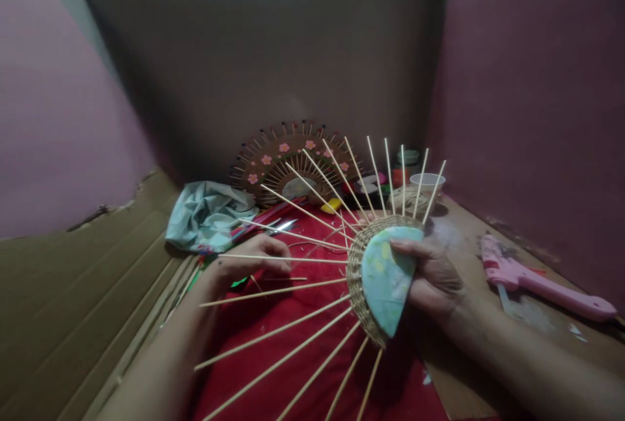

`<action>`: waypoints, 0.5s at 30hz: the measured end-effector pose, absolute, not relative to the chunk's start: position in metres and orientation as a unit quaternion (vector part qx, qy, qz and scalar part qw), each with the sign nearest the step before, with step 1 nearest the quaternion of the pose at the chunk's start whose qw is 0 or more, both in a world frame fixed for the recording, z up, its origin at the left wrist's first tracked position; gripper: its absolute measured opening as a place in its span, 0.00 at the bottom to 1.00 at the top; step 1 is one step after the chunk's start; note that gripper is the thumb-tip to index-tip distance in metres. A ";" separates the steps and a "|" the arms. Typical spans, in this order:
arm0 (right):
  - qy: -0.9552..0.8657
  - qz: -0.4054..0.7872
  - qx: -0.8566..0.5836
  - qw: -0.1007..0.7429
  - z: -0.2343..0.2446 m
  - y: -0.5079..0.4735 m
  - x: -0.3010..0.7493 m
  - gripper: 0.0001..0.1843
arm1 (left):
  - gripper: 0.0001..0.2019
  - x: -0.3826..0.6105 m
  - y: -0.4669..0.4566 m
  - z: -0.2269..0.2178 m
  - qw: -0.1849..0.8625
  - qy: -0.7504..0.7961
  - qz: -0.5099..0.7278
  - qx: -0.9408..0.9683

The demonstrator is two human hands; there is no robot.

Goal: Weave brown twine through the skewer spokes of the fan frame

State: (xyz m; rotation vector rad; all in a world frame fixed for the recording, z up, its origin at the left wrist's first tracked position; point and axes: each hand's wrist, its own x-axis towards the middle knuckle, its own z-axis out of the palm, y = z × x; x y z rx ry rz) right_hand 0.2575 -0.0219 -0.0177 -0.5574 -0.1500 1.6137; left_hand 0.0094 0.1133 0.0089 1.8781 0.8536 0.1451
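My right hand (432, 274) is closed on a half-round fan piece (385, 278) covered in pale blue patterned paper, with a band of woven twine round its curved edge. Many thin wooden sticks (288, 294) spread out from it like rays over a red cloth (312, 356). My left hand (249, 258) reaches under the sticks near the cloth's far left side, with its fingers curled; whether it holds anything is hidden. A finished brown fan (288, 161) with pink flowers leans against the back wall.
A pink glue gun (532, 278) lies on the right. A crumpled light blue cloth (208, 216) sits at the left, with coloured sticks and scissors beside it. A white cup (427, 181), small jars and a ball of twine (407, 200) stand at the back. Cardboard walls close in.
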 end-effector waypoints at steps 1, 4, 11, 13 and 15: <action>-0.063 0.713 -0.248 0.652 -0.018 -0.022 0.257 0.08 | 0.04 0.016 0.110 0.006 0.515 0.349 0.019 0.782; -0.062 0.721 -0.256 0.641 -0.017 -0.023 0.257 0.08 | 0.04 0.031 0.103 0.001 0.511 0.345 -0.033 0.786; -0.089 0.728 -0.234 0.638 -0.021 -0.022 0.258 0.09 | 0.14 0.043 0.089 0.025 0.575 0.343 0.197 0.716; -0.091 0.738 -0.230 0.628 -0.022 -0.022 0.258 0.09 | 0.15 0.049 0.081 0.026 0.645 0.303 0.187 0.676; -0.085 0.738 -0.230 0.629 -0.023 -0.021 0.258 0.09 | 0.14 0.055 0.075 0.024 0.682 0.277 0.151 0.660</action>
